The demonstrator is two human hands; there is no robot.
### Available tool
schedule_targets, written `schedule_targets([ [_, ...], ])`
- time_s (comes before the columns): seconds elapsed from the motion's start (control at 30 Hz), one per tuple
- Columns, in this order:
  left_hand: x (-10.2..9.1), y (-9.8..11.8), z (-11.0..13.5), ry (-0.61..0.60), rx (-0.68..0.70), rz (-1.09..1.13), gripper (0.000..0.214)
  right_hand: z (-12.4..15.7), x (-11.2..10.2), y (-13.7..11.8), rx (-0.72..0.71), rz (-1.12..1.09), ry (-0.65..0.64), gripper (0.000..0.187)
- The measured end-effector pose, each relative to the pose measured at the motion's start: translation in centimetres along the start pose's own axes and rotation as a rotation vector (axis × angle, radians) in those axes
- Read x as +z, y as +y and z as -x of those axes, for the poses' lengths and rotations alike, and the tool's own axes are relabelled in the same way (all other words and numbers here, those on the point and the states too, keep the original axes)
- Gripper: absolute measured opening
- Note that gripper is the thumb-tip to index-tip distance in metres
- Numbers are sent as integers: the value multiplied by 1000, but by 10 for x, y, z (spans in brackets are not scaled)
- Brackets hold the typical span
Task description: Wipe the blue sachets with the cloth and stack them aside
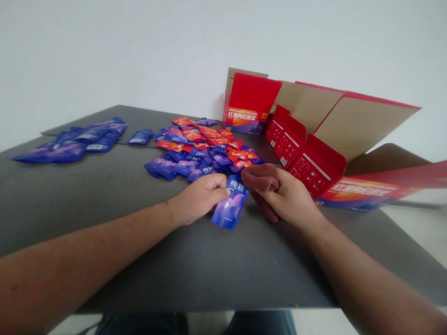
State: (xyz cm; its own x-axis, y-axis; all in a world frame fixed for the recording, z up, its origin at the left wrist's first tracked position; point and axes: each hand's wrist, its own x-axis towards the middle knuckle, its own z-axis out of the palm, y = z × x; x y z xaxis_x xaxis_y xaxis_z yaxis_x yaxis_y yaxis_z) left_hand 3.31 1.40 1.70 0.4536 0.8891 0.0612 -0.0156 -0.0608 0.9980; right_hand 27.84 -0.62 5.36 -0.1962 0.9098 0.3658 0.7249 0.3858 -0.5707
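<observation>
Between my hands, a blue pouch [228, 207] with purple artwork and white characters is tilted, its printed face toward me. My left hand [202, 197] is closed, pinching the pouch's left edge between thumb and fingers. A brownish-red cloth [260, 179] is bunched in my right hand [291, 200], whose fingers are wrapped round it. The cloth meets the top corner of the pouch. Just beyond my hands lies a heap of red-orange pouches [213, 133] and blue pouches [185, 165].
A pile of blue pouches [94, 135] lies at the far left, and a single blue pouch [140, 137] is beside it. Red printed cartons [246, 109] with raised cardboard flaps [370, 123] stand at the right. The grey table [139, 270] meets a white wall behind.
</observation>
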Motion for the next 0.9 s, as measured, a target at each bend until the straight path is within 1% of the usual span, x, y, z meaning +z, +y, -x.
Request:
schedule_targets([
  [0.1, 3, 1, 0, -49, -75, 222, 24, -5, -4, 6, 147, -313, 67, 39],
  [0.2, 4, 7, 0, -40, -160, 398, 22, -4, -7, 2, 172, -558, 41, 46],
  [0.27, 3, 13, 1, -48, -246, 431, 19, 0, -8, -1, 162, -618, 19, 50],
  [0.3, 2, 16, 1, -73, -288, 434, 18, 2, -8, -2, 155, -635, 4, 53],
  [0.33, 1, 18, 1, -113, -323, 439, 17, 4, -7, -3, 148, -651, -8, 55],
  [0.47, -4, 23, 4, -337, -436, 503, 15, 10, -1, -1, 122, -667, -84, 57],
  [0.5, -4, 23, 4, -381, -470, 515, 15, 12, 0, -1, 108, -658, -108, 57],
  [0.57, -4, 24, 6, -428, -521, 518, 14, 13, 1, -2, 76, -648, -154, 58],
  [0.67, -3, 25, 8, -416, -546, 509, 13, 15, -1, -5, 29, -625, -207, 58],
  [0.77, 0, 22, 7, -350, -540, 461, 20, 14, -3, -9, 24, -609, -199, 57],
  [0.83, 3, 17, 5, -278, -474, 421, 28, 13, -2, -11, 48, -631, -183, 54],
  [0.9, 6, 11, 3, -185, -341, 403, 34, 11, 0, -11, 86, -654, -170, 50],
])
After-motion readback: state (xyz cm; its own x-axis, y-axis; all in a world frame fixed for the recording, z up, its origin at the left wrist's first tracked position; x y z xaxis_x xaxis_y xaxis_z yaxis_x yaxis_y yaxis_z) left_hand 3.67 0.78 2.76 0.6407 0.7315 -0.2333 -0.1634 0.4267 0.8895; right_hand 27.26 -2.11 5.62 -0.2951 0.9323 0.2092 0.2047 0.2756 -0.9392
